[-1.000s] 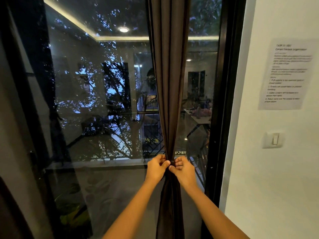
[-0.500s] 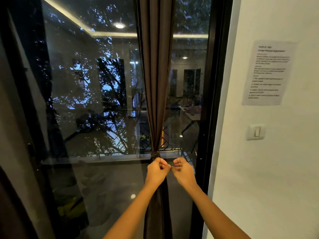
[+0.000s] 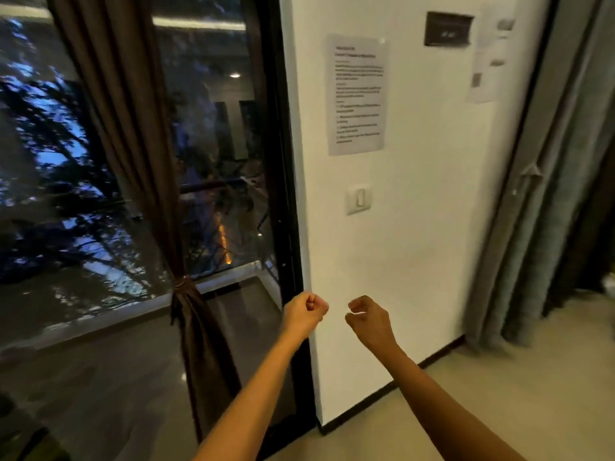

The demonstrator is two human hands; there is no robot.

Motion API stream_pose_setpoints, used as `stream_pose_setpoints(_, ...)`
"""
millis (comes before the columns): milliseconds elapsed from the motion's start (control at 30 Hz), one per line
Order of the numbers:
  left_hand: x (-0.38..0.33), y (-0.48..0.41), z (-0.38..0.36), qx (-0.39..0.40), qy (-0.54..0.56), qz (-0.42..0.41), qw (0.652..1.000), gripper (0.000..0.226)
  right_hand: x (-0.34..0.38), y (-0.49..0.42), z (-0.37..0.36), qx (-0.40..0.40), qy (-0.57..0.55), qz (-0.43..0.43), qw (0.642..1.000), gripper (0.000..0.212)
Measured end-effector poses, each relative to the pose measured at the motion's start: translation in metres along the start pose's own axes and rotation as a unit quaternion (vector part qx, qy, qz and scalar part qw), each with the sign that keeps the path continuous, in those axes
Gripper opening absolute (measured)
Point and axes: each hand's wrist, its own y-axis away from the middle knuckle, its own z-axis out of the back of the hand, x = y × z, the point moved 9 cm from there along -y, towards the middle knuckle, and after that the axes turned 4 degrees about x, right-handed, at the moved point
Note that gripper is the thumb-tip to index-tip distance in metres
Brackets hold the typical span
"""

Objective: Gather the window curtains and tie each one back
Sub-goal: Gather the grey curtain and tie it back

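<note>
Both forearms reach up and forward from the bottom edge, roughly parallel, wrists about level.

Left hand: tight fist, fingers clenched, nothing in it. It sits in front of the seam where the black window frame meets the white wall.

Right hand: just beside the left, a small gap between them, over bare wall. Fingers are curled in, thumb bent toward the forefinger, nothing grasped.

Neither hand touches a curtain.

Brown curtain: hangs left of the hands against the window glass, well apart from the left fist. It is gathered into one narrow bundle and cinched low down by a thin band (wide folds above the band, a slim tail below that reaches the floor). The whole run slants from upper left to lower right.

Grey curtain: far right, past the wall, bunched in long vertical folds. A knot-like pinch shows partway up, possibly a tie; too blurred to confirm.

On the wall: a printed sheet above a light switch, with a dark panel and a second sheet higher right. The text is unreadable.
</note>
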Motion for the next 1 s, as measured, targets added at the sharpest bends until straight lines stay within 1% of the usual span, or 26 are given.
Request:
stream_pose_setpoints(133, -0.042, -0.025, -0.088, 0.049, 0.019, -0.012, 0.999, 0.011, -0.042, -0.016, 0.084, -0.048, 0.023, -0.032, 0.998, 0.017)
stream_pose_setpoints(233, -0.076, -0.044, -0.153, 0.085, 0.031, -0.022, 0.996, 0.008, -0.069, -0.032, 0.142, -0.068, 0.045, -0.052, 0.995, 0.02)
stream_pose_setpoints(300, -0.102, -0.058, -0.197, 0.1, 0.039, -0.036, 0.994, 0.006, -0.085, -0.044, 0.187, -0.085, 0.054, -0.055, 0.993, 0.021)
stream_pose_setpoints(533, -0.189, -0.094, -0.345, 0.141, 0.061, -0.075, 0.985, 0.011, -0.141, -0.064, 0.343, -0.148, 0.044, -0.069, 0.986, 0.02)
stream_pose_setpoints(600, -0.207, -0.102, -0.385, 0.159, 0.066, -0.081, 0.982, 0.008, -0.16, -0.068, 0.378, -0.162, 0.036, -0.076, 0.983, 0.018)
stream_pose_setpoints(767, -0.249, -0.139, -0.477, 0.192, 0.058, -0.102, 0.974, 0.011, -0.205, -0.099, 0.459, -0.2, 0.042, -0.09, 0.975, 0.014)
stream_pose_setpoints(867, -0.272, -0.168, -0.529, 0.209, 0.057, -0.115, 0.969, 0.01, -0.229, -0.128, 0.504, -0.216, 0.058, -0.092, 0.97, 0.013)
stream_pose_setpoints(1000, -0.301, -0.226, -0.6, 0.226, 0.049, -0.134, 0.964, 0.014, -0.263, -0.184, 0.563, -0.236, 0.066, -0.088, 0.965, 0.012)
